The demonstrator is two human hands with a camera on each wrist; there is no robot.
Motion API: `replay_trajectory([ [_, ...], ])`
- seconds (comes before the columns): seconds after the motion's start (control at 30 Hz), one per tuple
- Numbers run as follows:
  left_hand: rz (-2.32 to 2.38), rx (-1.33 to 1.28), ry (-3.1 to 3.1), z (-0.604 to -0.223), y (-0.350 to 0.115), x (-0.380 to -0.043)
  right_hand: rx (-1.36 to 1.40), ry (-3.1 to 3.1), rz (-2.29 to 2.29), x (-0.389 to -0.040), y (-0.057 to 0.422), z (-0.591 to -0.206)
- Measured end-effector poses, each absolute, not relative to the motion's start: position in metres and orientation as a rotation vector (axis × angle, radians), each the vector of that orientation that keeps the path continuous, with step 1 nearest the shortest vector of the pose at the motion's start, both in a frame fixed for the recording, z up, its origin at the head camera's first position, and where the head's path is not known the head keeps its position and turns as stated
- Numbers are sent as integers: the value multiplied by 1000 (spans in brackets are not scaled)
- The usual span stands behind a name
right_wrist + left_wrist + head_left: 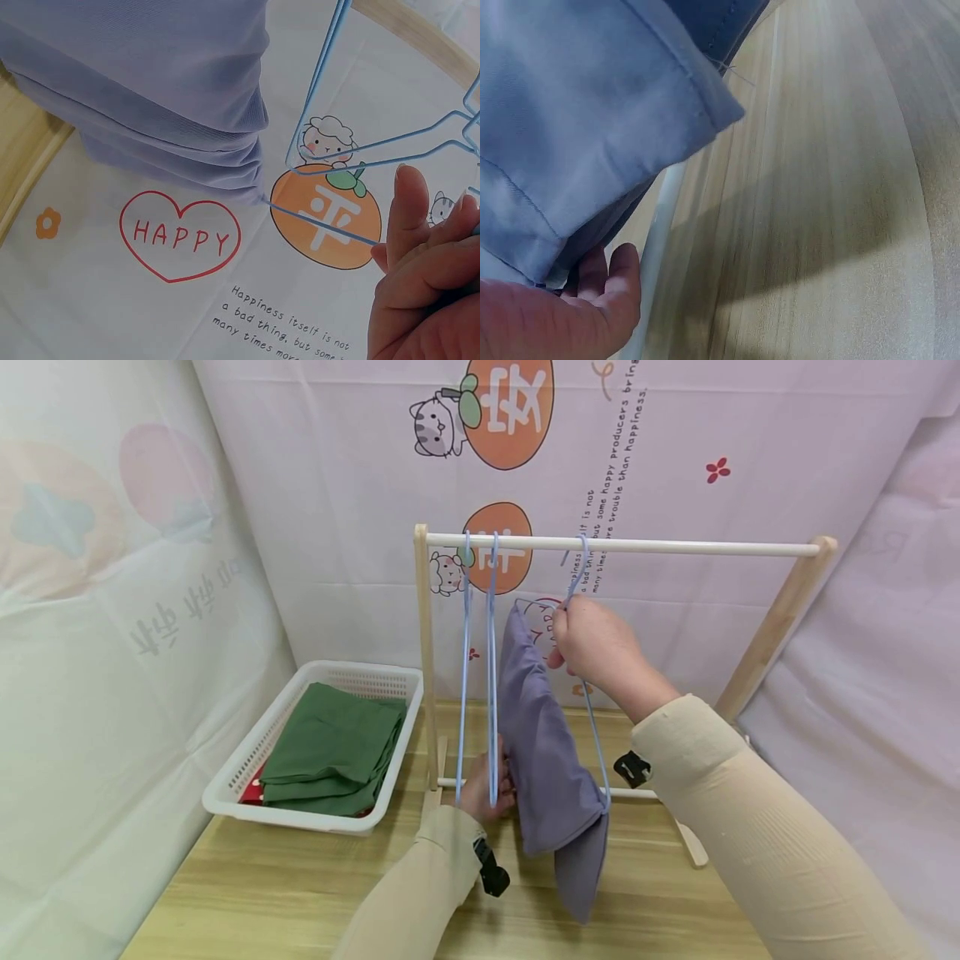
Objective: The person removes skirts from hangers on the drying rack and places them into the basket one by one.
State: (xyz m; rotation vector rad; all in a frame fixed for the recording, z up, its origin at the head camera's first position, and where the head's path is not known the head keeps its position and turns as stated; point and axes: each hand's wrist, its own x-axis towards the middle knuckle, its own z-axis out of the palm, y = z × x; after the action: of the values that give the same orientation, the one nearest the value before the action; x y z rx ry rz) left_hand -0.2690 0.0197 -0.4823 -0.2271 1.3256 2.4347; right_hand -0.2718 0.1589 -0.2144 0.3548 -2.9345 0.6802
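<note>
A purple-grey garment (540,743) with stitched hems hangs folded over the lower bar of a blue wire hanger (595,727). That hanger hooks over the white rail (697,547) of a small rack. My right hand (596,639) grips the hanger near its neck, below the rail. In the right wrist view, the right fingers (412,202) are beside the wire. Low on the garment's left side, my left hand (487,785) is partly hidden behind two bare blue hangers (492,693). The left wrist view has the left hand (577,315) holding the garment's lower edge (592,150) between thumb and curled fingers.
To the left of the rack stands a white plastic basket (217,797) holding folded green cloth (330,743) and some red dotted cloth (253,789). The rack's wooden posts (426,652) flank the hangers. A lower white bar (637,793) crosses near the wooden tabletop (300,893).
</note>
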Motion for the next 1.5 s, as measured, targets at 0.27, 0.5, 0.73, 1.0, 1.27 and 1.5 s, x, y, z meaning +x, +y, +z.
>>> replay_trajectory([
  [0.27,2431,-230,1362,-484,17,-269,356,-2940,690,-272,159,-214],
  [0.5,2565,-269,1324,-487,14,-274,353,-2946,707,-272,160,-215],
  [0.73,2588,-379,1477,-486,10,-280,355,-2936,711,-272,160,-215],
  [1.0,2477,-498,1722,-485,3,-282,352,-2932,700,-272,159,-215],
  [1.27,2536,-371,1807,-492,-2,-289,349,-2930,702,-272,160,-215],
  [1.5,2545,-357,1905,-479,-4,-284,357,-2927,689,-273,161,-216],
])
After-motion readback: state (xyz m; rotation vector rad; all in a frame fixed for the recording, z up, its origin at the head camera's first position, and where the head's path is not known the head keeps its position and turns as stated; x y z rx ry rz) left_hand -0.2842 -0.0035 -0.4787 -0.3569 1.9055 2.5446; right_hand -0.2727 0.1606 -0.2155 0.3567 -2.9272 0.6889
